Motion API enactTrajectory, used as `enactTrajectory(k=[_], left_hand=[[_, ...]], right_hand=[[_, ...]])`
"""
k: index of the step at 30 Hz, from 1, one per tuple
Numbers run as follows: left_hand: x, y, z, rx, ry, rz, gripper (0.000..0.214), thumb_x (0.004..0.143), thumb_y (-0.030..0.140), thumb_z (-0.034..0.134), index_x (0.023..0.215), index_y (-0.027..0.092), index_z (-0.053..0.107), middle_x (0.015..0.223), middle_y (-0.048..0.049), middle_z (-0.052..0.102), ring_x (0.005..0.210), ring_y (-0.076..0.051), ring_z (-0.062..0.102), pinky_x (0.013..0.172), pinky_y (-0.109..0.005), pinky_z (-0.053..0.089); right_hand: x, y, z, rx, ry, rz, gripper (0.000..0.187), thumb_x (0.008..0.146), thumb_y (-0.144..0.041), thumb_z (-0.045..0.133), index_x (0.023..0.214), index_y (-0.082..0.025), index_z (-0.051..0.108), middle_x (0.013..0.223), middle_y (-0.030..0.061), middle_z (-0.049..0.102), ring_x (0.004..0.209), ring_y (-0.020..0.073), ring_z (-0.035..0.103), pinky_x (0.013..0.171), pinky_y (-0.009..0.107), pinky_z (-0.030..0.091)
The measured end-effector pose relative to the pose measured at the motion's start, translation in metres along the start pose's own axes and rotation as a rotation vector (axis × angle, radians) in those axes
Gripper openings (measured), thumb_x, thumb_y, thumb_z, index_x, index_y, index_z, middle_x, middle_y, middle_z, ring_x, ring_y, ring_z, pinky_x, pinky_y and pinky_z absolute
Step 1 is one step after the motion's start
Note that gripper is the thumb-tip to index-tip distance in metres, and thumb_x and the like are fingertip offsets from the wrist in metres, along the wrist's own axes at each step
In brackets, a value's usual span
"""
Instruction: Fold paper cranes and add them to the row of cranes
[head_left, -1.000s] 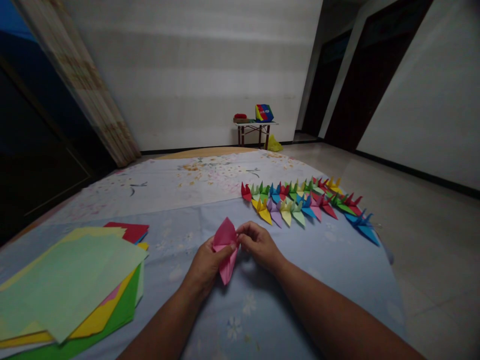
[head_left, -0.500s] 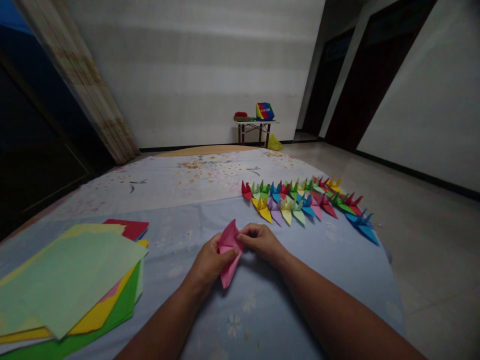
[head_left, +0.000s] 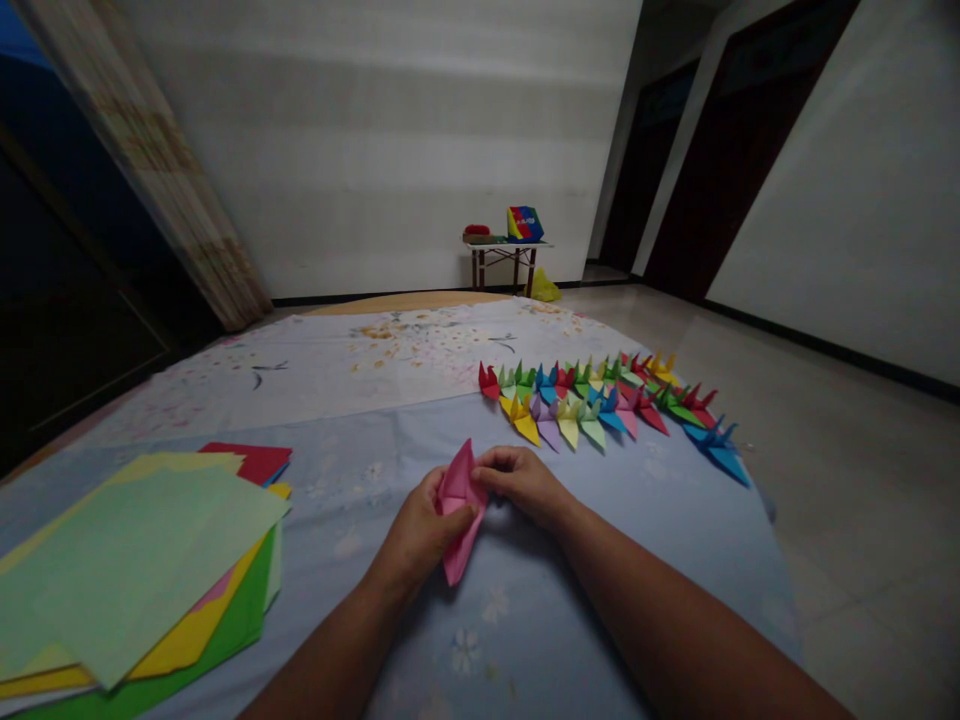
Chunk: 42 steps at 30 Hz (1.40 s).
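Note:
A pink sheet of origami paper [head_left: 459, 490], folded into a long pointed diamond, is held a little above the cloth between both hands. My left hand [head_left: 424, 530] grips its left side, thumb across the lower front and fingers behind. With thumb and forefinger, my right hand [head_left: 521, 482] pinches its upper right edge. Beyond the right hand stand rows of folded paper cranes [head_left: 568, 418] in many colours. To the left lies a loose stack of coloured paper sheets [head_left: 157, 550], pale green on top.
A floral cloth [head_left: 360, 350] covers the round table, with a blue cloth [head_left: 337, 430] on its near part. Against the far wall stands a small table [head_left: 504, 246] with a colourful box [head_left: 525, 224]. A yellow bag [head_left: 544, 287] lies beside it. A curtain [head_left: 172, 180] hangs at left.
The view has shifted slightly, so the cranes and paper stack sit a little further left. Both hands keep their hold on the pink paper, which has opened or tilted only slightly.

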<state>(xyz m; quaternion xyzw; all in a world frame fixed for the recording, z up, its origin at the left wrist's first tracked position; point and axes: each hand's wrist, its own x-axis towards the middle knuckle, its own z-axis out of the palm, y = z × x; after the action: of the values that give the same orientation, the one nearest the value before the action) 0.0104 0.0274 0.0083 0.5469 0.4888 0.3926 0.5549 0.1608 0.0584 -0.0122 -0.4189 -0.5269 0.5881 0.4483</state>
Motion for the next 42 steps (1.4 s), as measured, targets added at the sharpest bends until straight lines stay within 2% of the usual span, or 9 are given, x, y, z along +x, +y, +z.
enactTrajectory(k=[6,12,17,21,26,30,37,39,42], left_hand=[[-0.001,0.001,0.0,0.006,-0.012,0.001,0.05,0.062,0.018,0.062,0.11,0.012,0.051,0.084,-0.0033,0.063,0.071,-0.016,0.059,0.065,-0.025,0.044],[-0.002,0.0,0.001,0.064,-0.026,-0.003,0.045,0.061,0.018,0.062,0.105,0.011,0.052,0.081,-0.003,0.063,0.067,-0.015,0.058,0.062,-0.023,0.043],[0.001,-0.005,-0.001,0.143,0.012,0.054,0.041,0.061,0.016,0.058,0.103,0.014,0.055,0.077,-0.0011,0.064,0.065,-0.015,0.059,0.059,-0.023,0.044],[0.001,-0.006,-0.003,0.311,0.113,0.159,0.042,0.065,0.018,0.057,0.107,0.016,0.055,0.094,-0.0053,0.065,0.083,-0.019,0.062,0.074,-0.029,0.046],[-0.003,-0.005,-0.003,0.546,0.233,0.302,0.044,0.069,0.018,0.057,0.113,0.018,0.053,0.111,-0.0081,0.059,0.102,-0.023,0.055,0.09,-0.037,0.04],[-0.006,-0.004,-0.001,0.573,0.208,0.381,0.04,0.073,0.017,0.054,0.112,0.019,0.054,0.109,-0.0072,0.059,0.104,-0.022,0.053,0.094,-0.036,0.038],[-0.011,0.0,0.006,0.575,0.126,0.414,0.039,0.073,0.013,0.051,0.111,0.021,0.055,0.105,-0.006,0.059,0.101,-0.022,0.053,0.092,-0.036,0.039],[-0.011,0.001,0.007,0.558,0.12,0.406,0.038,0.073,0.014,0.052,0.11,0.021,0.055,0.106,-0.0063,0.06,0.102,-0.022,0.053,0.093,-0.036,0.038],[-0.009,0.004,0.005,0.451,0.085,0.299,0.04,0.07,0.014,0.054,0.11,0.019,0.055,0.108,-0.007,0.06,0.101,-0.023,0.054,0.091,-0.036,0.038]], right_hand=[[-0.001,0.0,-0.001,0.025,-0.017,0.013,0.026,0.063,-0.036,0.07,0.07,-0.012,0.062,0.051,-0.0041,0.054,0.041,0.0047,0.041,0.041,0.019,0.029],[-0.003,-0.005,0.0,0.138,-0.039,-0.042,0.028,0.062,-0.035,0.072,0.077,-0.013,0.065,0.063,-0.0016,0.06,0.052,0.0061,0.048,0.053,0.02,0.036],[-0.001,-0.004,0.0,0.096,0.016,-0.112,0.028,0.066,-0.036,0.069,0.083,-0.015,0.064,0.072,-0.0003,0.062,0.061,0.009,0.053,0.061,0.023,0.041],[-0.001,-0.003,0.001,0.01,0.092,-0.198,0.024,0.068,-0.035,0.066,0.081,-0.016,0.061,0.074,0.0002,0.061,0.065,0.0108,0.054,0.064,0.024,0.042],[-0.002,0.001,0.003,-0.12,0.127,-0.27,0.016,0.072,-0.031,0.06,0.077,-0.016,0.059,0.068,-0.0007,0.057,0.06,0.0103,0.05,0.06,0.023,0.04],[-0.001,0.003,0.003,-0.185,0.203,-0.28,0.012,0.071,-0.028,0.058,0.074,-0.016,0.058,0.063,-0.0016,0.054,0.057,0.0098,0.047,0.055,0.022,0.038],[-0.002,0.001,0.007,-0.305,0.391,-0.241,0.012,0.069,-0.025,0.055,0.06,-0.017,0.051,0.051,-0.0045,0.045,0.049,0.0086,0.039,0.048,0.021,0.031],[-0.001,0.001,0.006,-0.316,0.395,-0.247,0.014,0.07,-0.026,0.053,0.06,-0.017,0.051,0.052,-0.004,0.046,0.05,0.009,0.04,0.049,0.022,0.031],[0.0,0.001,0.004,-0.234,0.301,-0.272,0.017,0.075,-0.03,0.05,0.069,-0.016,0.057,0.06,-0.0018,0.052,0.057,0.0104,0.046,0.054,0.023,0.036]])
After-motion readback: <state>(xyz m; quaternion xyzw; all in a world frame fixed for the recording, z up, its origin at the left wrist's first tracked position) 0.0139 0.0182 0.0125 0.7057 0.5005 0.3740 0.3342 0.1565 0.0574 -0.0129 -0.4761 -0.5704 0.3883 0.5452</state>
